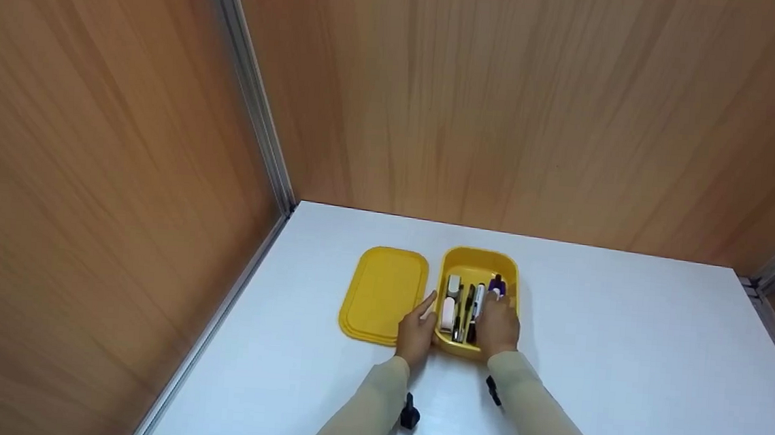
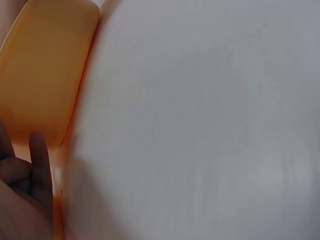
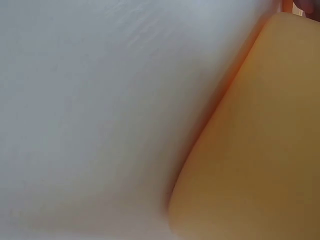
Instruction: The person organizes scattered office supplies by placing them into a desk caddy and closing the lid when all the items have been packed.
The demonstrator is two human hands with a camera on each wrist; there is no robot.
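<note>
- The white tabletop (image 1: 624, 343) lies under both my forearms, with wood-grain walls closing it in ahead and on either side.
- The flat yellow plastic lid (image 1: 382, 293) lies just to the outside of my left hand (image 1: 415, 332), apart from the box. The left wrist view shows it (image 2: 45, 75) close by my fingers (image 2: 39, 160).
- The yellow plastic rectangular box (image 1: 480, 259) stands open between my two hands. Its outer wall (image 3: 260, 150) fills much of the right wrist view.
- My left hand rests against the box's left wall, fingers fairly straight and pointing forward, steadying rather than gripping.
- My right hand (image 1: 497, 326) reaches down into the right side of the box. Whether its fingertips pinch anything I cannot tell; they are hidden among the contents.
- Pens and markers (image 1: 468, 308) lie lengthwise inside, directly under and beside my right fingers.
- A small white eraser-like block (image 1: 448, 312) lies at the left of the box, nearer my left hand.
- A small purple-capped item (image 1: 496, 284) sits just beyond my right fingertips.
- Risk, as I judge it: the pens are tightly packed, so lifting one may drag its neighbours out, and if my left hand eases off, the light box could slide or tip.
</note>
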